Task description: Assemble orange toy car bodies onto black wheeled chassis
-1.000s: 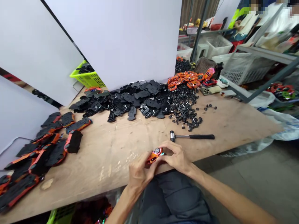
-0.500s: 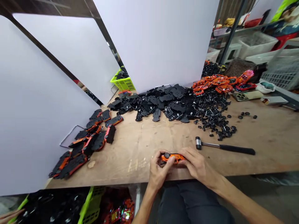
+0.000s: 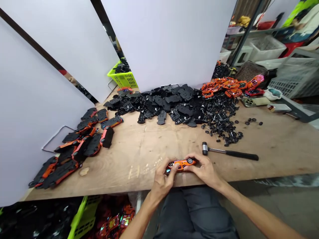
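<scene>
An orange toy car (image 3: 183, 163) is held on its side above the front edge of the wooden table, wheels facing up and away. My left hand (image 3: 163, 176) is closed on its left end, thumb across the body. The fingers of my right hand (image 3: 204, 168) pinch the right end, beside a visible wheel. Just beyond my right hand lies a hammer (image 3: 230, 153) with a black handle and a metal and black head. Part of the car's underside is hidden by my fingers.
Black chassis plates (image 3: 161, 103) are heaped at the back, beside wheel axles (image 3: 220, 118) and orange car shells (image 3: 230, 87). Assembled cars (image 3: 93, 144) lie upside down at left. A yellow-green basket (image 3: 124, 79) stands behind. White panels (image 3: 169, 43) rise at the back.
The car has been turned in my hands, so a wheel now shows at its right end rather than its left. The whole view has shifted slightly.
</scene>
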`<state>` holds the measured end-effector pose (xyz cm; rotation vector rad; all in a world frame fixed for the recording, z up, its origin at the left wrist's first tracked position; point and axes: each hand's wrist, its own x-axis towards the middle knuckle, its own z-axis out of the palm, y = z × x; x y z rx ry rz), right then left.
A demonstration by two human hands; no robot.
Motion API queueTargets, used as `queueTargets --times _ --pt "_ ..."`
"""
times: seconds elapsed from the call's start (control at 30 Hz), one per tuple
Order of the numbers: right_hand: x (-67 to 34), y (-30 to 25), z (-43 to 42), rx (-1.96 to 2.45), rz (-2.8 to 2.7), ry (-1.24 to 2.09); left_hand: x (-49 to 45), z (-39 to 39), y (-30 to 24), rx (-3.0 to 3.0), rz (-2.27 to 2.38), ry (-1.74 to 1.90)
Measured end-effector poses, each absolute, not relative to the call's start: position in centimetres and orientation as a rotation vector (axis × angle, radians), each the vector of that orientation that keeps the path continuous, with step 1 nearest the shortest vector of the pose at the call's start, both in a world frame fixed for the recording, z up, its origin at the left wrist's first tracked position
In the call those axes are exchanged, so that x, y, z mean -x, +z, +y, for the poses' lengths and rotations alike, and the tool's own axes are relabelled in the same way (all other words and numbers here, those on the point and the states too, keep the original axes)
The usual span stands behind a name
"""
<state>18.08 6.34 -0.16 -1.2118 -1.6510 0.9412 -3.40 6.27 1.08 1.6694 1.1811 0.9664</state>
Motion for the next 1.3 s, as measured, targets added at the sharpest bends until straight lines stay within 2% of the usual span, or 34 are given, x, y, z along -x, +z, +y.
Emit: queueTargets --times 0.2,0.37,0.43,0.53,0.6,0.73,0.93,1.07,1.2,1.3 --pt "-17.6 2.7 6.0 1.291 -1.676 0.957 2.9 6.6 5.3 -2.029 1.149 0.704" --pt "-19.3 6.3 5.0 1.313 -1.726 1.081 1.1 4.5 5.5 -1.421 1.162 0.858" --pt "-22.2 6.2 5.3 1.338 -1.831 0.902 0.9 2.8 5.1 -1.115 1.118 0.762" --pt "-27.4 4.2 6.2 1.524 -2.019 0.276 0.8 0.6 4.4 -0.481 0.825 0.536" --pt "-29.8 2.6 6.5 1.573 -2.141 0.051 0.7 -0.1 3.7 -0.059 0.586 0.456" --pt "-29.7 1.8 5.3 1.456 -2.254 0.216 0.5 0.0 1.9 0.336 0.461 0.470" --pt "-24.1 5.4 3.2 1.071 -2.379 0.627 0.9 0.4 0.6 0.428 0.437 0.479" --pt "-22.0 5.4 3.8 1.071 -2.153 0.554 1.2 0.6 0.5 0.413 0.410 0.451" --pt "-21.7 4.1 4.3 1.017 -2.358 0.516 1.4 0.6 0.3 0.414 0.389 0.431" --pt "-22.3 3.9 4.0 1.092 -2.286 0.573 1.5 0.6 0.2 0.426 0.391 0.424"
